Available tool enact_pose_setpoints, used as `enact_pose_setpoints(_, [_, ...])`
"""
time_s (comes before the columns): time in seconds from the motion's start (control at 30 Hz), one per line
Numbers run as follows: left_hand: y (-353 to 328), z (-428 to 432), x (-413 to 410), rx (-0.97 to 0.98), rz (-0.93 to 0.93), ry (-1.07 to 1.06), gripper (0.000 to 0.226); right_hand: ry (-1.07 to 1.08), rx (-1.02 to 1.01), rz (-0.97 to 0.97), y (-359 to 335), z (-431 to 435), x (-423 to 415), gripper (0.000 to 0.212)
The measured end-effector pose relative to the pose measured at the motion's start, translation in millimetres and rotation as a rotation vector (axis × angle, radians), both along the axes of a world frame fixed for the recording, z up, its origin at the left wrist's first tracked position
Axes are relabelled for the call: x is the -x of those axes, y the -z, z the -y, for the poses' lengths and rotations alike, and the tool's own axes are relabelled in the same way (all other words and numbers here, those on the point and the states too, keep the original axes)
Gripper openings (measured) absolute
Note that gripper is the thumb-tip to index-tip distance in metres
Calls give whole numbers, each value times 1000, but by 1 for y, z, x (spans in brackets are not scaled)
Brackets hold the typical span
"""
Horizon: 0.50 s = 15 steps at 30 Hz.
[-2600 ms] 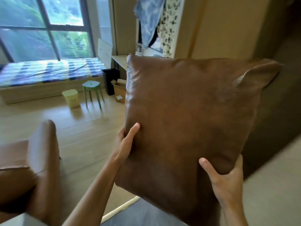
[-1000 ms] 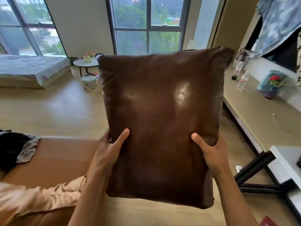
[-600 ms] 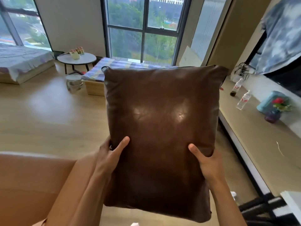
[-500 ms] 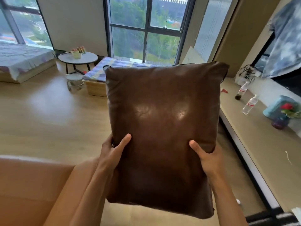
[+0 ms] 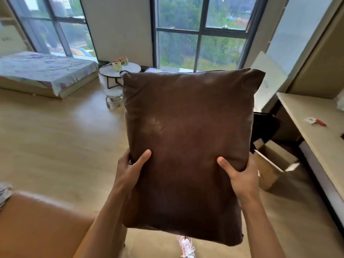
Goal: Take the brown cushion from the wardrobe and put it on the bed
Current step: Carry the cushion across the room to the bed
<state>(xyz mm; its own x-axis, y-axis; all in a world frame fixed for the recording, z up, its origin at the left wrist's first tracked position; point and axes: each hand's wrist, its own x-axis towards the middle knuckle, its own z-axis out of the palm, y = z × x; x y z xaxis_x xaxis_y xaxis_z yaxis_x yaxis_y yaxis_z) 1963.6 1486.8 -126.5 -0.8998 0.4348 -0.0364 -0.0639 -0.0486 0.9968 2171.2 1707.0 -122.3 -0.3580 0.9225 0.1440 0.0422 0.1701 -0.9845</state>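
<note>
While both hands (image 5: pixel 130 170) hold it, brown cushion (image 5: pixel 188 146) hides fingers behind

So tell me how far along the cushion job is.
Done: the brown cushion is out of the wardrobe. In hand: left hand and right hand hold it upright by its sides. Left: carrying it across the floor to the bed at far left.

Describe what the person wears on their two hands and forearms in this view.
Nothing shows on either. The left hand and right hand are bare: no gloves, rings, watch or bracelet visible. Both forearms are uncovered up to the bottom edge of the picture, with no sleeve in view. The fingernails that show are short and unpainted.
</note>
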Motion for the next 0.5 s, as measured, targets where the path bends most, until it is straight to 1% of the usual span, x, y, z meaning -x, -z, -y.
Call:
enact_pose_setpoints(0.07, [2, -25, 31, 11, -5, -42, 49, -47, 15, 8, 6, -33, 40, 95])
enact_pose_setpoints(0.1, [4, -39, 48, 12, -7, -67, 51, -78, 27, 8, 8, -52, 63, 95])
enact_pose_setpoints(0.27, [-1, -83, 119, 4, 19, -203, 54, -244, 35, 17, 0, -127, 171, 72])
enact_pose_setpoints(0.3, [-4, -90, 137, -2, 24, -238, 51, -277, 26, 16, -4, -140, 199, 68])
enact_pose_setpoints(0.37, [-8, -95, 167, -2, 44, -302, 39, -341, 11, 27, -10, -158, 248, 61])
enact_pose_setpoints(0.43, [-11, -97, 194, -6, 56, -365, 24, -404, 18, 26, -16, -166, 296, 62])
enact_pose_setpoints(0.5, [-10, -95, 224, -2, 56, -433, 20, -465, 13, 14, -16, -169, 343, 64])
